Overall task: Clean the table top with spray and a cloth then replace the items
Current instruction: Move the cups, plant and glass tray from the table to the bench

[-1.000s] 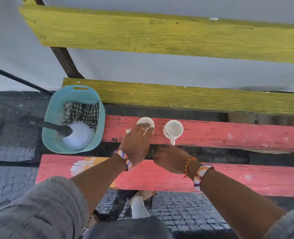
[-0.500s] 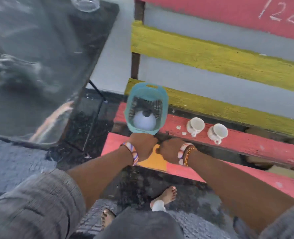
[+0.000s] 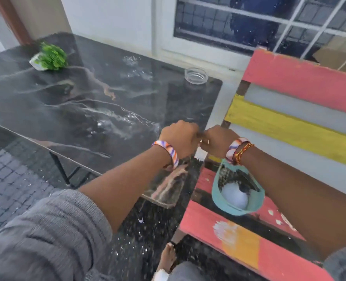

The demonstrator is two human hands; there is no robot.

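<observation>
Black marble-look worktop stretches away to the person's left and front, its long axis running from the near right corner off toward the far left. Both fists hover over that near corner: left hand and right hand knuckle to knuckle, fingers curled; whether they pinch anything I cannot tell. Below the right wrist sits the teal basket on the painted bench, checked cloth and a white rounded item inside, so the right hand is nearer. Further out, a green plant and a glass ashtray rest on the worktop.
</observation>
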